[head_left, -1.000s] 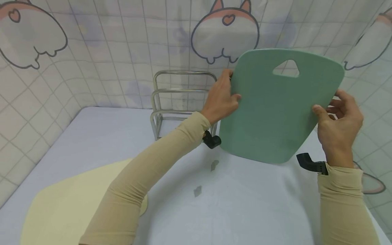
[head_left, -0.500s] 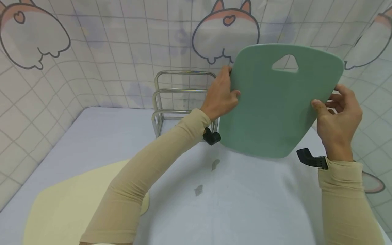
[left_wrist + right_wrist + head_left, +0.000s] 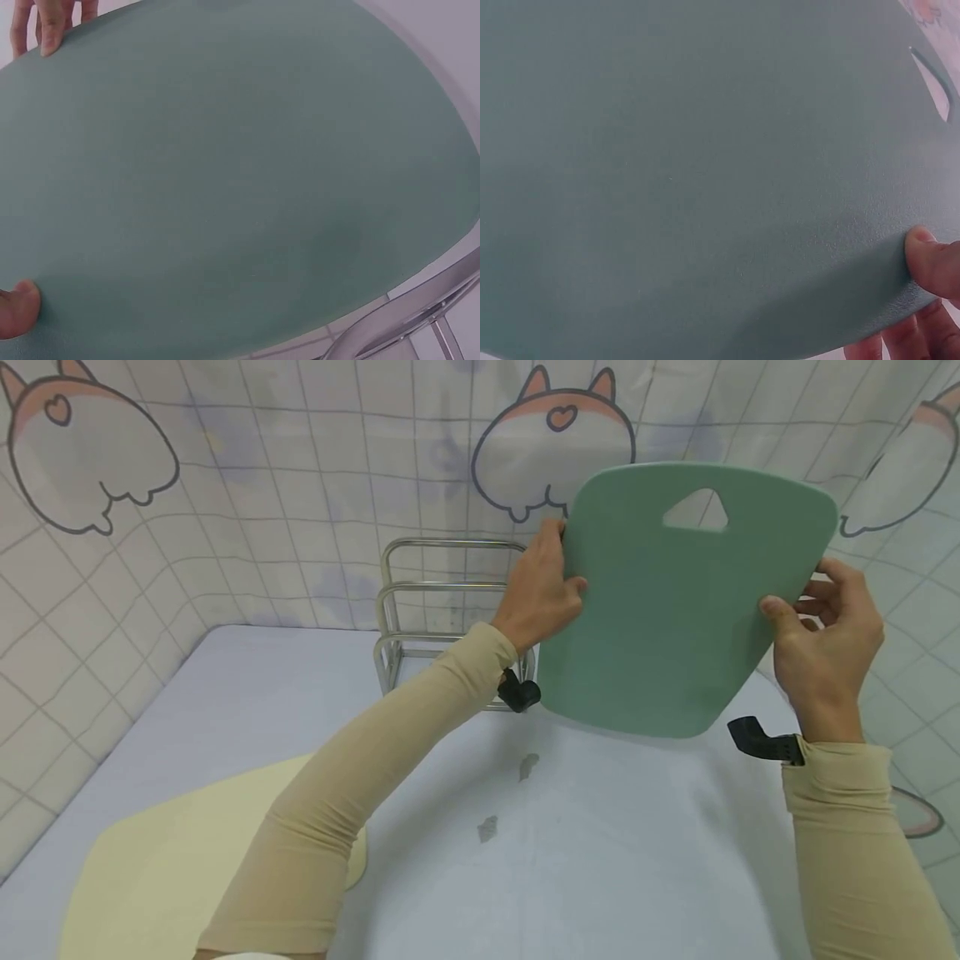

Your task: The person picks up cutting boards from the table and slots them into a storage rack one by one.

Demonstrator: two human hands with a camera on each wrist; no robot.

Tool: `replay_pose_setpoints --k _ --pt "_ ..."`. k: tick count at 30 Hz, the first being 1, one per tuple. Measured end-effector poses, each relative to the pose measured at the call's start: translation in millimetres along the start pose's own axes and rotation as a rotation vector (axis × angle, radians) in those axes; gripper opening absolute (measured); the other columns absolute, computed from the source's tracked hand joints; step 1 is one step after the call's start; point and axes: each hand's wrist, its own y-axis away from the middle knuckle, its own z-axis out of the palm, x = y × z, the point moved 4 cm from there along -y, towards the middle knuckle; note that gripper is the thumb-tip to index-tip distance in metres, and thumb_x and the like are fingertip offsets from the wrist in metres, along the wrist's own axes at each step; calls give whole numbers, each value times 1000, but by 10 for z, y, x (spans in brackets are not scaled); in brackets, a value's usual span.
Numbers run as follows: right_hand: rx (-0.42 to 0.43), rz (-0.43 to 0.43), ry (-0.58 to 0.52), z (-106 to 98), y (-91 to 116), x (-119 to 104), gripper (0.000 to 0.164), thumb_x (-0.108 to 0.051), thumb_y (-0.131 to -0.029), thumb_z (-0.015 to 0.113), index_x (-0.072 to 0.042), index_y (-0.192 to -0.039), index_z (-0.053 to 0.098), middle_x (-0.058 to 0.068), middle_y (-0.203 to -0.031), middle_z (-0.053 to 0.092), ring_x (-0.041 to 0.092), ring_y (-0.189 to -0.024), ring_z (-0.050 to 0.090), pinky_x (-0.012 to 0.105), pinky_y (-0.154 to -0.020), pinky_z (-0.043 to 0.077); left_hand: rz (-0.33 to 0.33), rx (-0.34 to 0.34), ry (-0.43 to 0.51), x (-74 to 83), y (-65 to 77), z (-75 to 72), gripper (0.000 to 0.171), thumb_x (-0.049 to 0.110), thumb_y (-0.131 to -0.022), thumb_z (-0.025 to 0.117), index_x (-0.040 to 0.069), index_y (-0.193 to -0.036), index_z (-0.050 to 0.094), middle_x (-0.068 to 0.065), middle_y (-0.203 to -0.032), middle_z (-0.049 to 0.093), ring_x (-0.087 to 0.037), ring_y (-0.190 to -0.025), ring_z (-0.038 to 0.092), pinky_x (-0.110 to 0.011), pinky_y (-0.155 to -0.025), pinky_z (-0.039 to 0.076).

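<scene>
Green board (image 3: 675, 610) has come up a little over the last second, still upright-ish and tilted; you've just lifted it, no regrip. For the job in hand, probably only an adjustment: board is at far right, just right of the metal rack (image 3: 442, 586), not seated in it. Can't tell if its lower edge clears the table (image 3: 637, 860). Your left hand (image 3: 540, 589) pinches the left edge, thumb on the near face; your right hand (image 3: 832, 635) pinches the right edge likewise. Rack: barred slots, far middle, right end hidden behind your hand and the board, so contents there unclear. Yellow board (image 3: 180, 835) lies flat near left, partly under your sleeve in view
</scene>
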Motion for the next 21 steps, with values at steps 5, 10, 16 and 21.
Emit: replay_pose_setpoints --k 5,10,16,21 --pt "0 -18 -10 29 -16 -30 49 -2 -91 75 -26 -133 66 -26 -98 61 -4 -84 58 10 -72 46 3 2 -11 -3 -13 -28 54 4 -96 66 0 -142 39 -18 -138 57 -29 -129 61 -35 -110 52" --pt "-3 -38 -14 50 -30 -70 49 -1 -91 74 -25 -133 66 -26 -97 61 -4 -83 58 9 -71 46 0 10 -7 -17 -21 -40 54 3 -96 65 -1 -143 38 -17 -141 55 -29 -133 60 -35 -113 51" --pt "7 -43 19 57 -44 -86 48 -4 -93 73 -27 -134 65 -28 -96 59 -6 -84 58 11 -72 46 5 23 3 -19 -30 -47 54 3 -96 65 0 -143 38 -18 -141 56 -30 -134 60 -37 -113 51" --pt "11 -33 9 61 -53 -90 48 -3 -92 74 -26 -133 66 -28 -96 60 -5 -84 58 11 -73 46 3 27 -13 -25 -46 -44 54 4 -96 65 0 -143 38 -18 -141 56 -29 -133 60 -37 -112 52"
